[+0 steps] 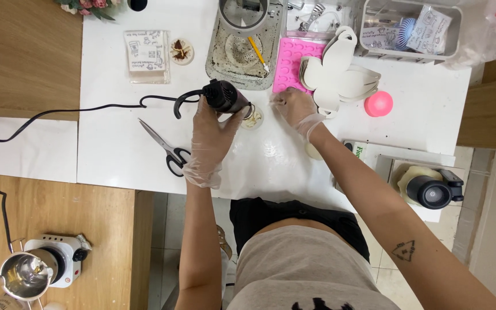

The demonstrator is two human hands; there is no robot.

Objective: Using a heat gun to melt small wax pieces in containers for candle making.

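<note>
My left hand (210,138), in a clear plastic glove, grips a black corded heat gun (225,96) lying sideways, its nozzle aimed right at a small round clear dish (253,118) holding pale material. My right hand (297,110), also gloved, rests on the white table (116,143) just right of that dish, fingers bent, beside a pink silicone mould (290,63) and a stack of white cut-out shapes (340,77). The gun's black cord (87,109) trails off left.
Black-handled scissors (165,146) lie left of my left hand. At the back stand a grey tray with a pencil (242,54), a clear bin (411,28), a pink ball (379,104). A small hot plate with a metal pitcher (35,267) sits lower left.
</note>
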